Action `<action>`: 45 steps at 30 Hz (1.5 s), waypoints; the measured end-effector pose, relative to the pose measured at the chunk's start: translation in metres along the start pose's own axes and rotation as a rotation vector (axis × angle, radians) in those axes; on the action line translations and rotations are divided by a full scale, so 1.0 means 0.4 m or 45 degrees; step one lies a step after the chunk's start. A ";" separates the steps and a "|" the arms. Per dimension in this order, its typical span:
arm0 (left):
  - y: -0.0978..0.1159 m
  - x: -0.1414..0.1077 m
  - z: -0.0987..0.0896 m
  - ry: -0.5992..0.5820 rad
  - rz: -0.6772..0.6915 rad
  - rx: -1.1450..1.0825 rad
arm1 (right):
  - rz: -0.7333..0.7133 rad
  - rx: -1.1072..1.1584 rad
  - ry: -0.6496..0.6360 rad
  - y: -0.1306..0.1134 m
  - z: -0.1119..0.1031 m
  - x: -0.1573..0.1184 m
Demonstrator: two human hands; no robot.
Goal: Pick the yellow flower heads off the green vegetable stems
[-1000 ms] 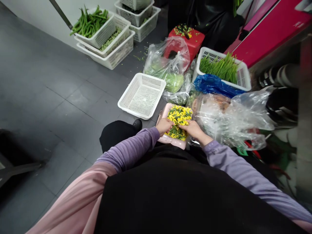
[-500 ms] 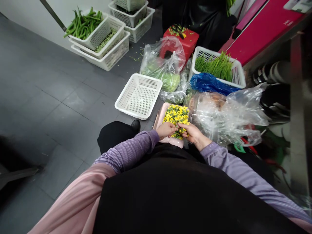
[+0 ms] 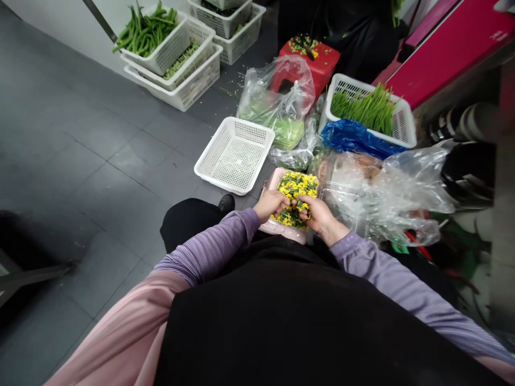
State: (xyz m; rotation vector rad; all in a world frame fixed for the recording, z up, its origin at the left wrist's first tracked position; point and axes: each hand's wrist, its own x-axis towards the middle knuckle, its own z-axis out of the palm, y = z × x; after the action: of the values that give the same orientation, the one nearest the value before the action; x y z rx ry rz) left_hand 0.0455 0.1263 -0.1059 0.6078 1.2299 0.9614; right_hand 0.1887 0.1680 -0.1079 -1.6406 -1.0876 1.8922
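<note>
The left hand (image 3: 269,206), pinched closed, contents hidden, has parted slightly from the right hand (image 3: 321,215), loosely curled around some yellow flowers (image 3: 298,183) filling the pink tray (image 3: 284,231) beneath both, so handling apparently continues.

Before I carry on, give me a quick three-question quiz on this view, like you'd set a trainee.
1. Multiple choice: what colour are the flowers in the container below the left hand and right hand? A) red B) white C) yellow
2. True or false: green bits lie on top of the red stool.
3. Fill in: the plastic bag against the near side of the basket of long green stalks is ____.

Key: 1. C; 2. True; 3. blue.
</note>
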 end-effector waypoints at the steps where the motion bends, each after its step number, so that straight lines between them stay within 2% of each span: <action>1: 0.004 0.003 -0.009 0.097 0.019 -0.078 | -0.101 -0.216 0.045 0.000 0.000 0.003; 3: 0.010 0.010 -0.022 0.259 0.036 -0.211 | -0.334 -0.811 0.075 0.008 0.002 0.008; 6: 0.008 0.014 -0.024 0.305 -0.001 -0.272 | -0.588 -1.724 -0.031 0.032 0.018 0.009; 8: 0.002 0.014 -0.016 0.259 -0.043 -0.248 | -0.624 -2.078 -0.135 0.051 0.029 0.011; 9: -0.002 0.014 -0.012 0.237 -0.061 -0.232 | -0.619 -2.157 -0.168 0.057 0.032 0.014; 10: -0.005 0.013 -0.008 0.218 -0.077 -0.216 | -0.617 -2.172 -0.169 0.062 0.030 0.018; 12: -0.012 0.015 -0.004 0.204 -0.104 -0.188 | -0.634 -2.025 -0.085 0.062 0.013 0.029; 14: -0.017 0.017 -0.003 0.208 -0.129 -0.160 | -0.624 -1.675 -0.019 0.053 -0.021 0.039; 17: -0.018 0.018 -0.001 0.209 -0.154 -0.149 | -0.486 -1.030 -0.091 0.033 -0.088 0.041; 19: -0.017 0.017 0.001 0.190 -0.160 -0.169 | -0.377 -0.756 -0.149 0.022 -0.122 0.034; 20: -0.016 0.017 0.002 0.185 -0.158 -0.183 | -0.357 -0.706 -0.160 0.020 -0.131 0.031; 22: -0.014 0.017 0.002 0.189 -0.135 -0.217 | -0.417 -0.811 -0.196 0.018 -0.131 0.025; 23: -0.013 0.018 0.001 0.202 -0.116 -0.237 | -0.493 -0.970 -0.217 0.020 -0.121 0.023; 28: -0.010 0.024 -0.009 0.285 -0.062 -0.323 | -0.884 -2.054 -0.373 0.034 -0.025 0.022; 30: -0.008 0.024 -0.011 0.277 -0.067 -0.342 | -0.937 -2.261 -0.505 0.041 0.005 0.026; 32: -0.007 0.024 -0.012 0.264 -0.078 -0.350 | -0.957 -2.317 -0.597 0.047 0.015 0.032; 34: -0.005 0.025 -0.012 0.265 -0.090 -0.347 | -0.942 -2.188 -0.555 0.050 0.006 0.040; 35: -0.005 0.026 -0.012 0.267 -0.096 -0.339 | -0.904 -2.026 -0.471 0.050 -0.004 0.043; 37: -0.007 0.027 -0.009 0.263 -0.108 -0.306 | -0.740 -1.507 -0.255 0.045 -0.033 0.044; 39: -0.011 0.024 -0.002 0.228 -0.131 -0.240 | -0.478 -0.876 -0.143 0.035 -0.062 0.036; 42: -0.024 0.010 0.018 0.064 -0.183 -0.085 | -0.136 -0.184 -0.209 0.019 -0.092 0.011; 45: -0.043 -0.004 0.039 -0.165 -0.174 0.029 | -0.043 0.076 -0.237 0.015 -0.095 -0.013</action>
State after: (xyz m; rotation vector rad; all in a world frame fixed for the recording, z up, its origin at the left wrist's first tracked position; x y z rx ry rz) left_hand 0.0655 0.1180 -0.1154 0.5872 1.1529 0.7825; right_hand 0.2274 0.1714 -0.1095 -1.4276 -1.1117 2.0674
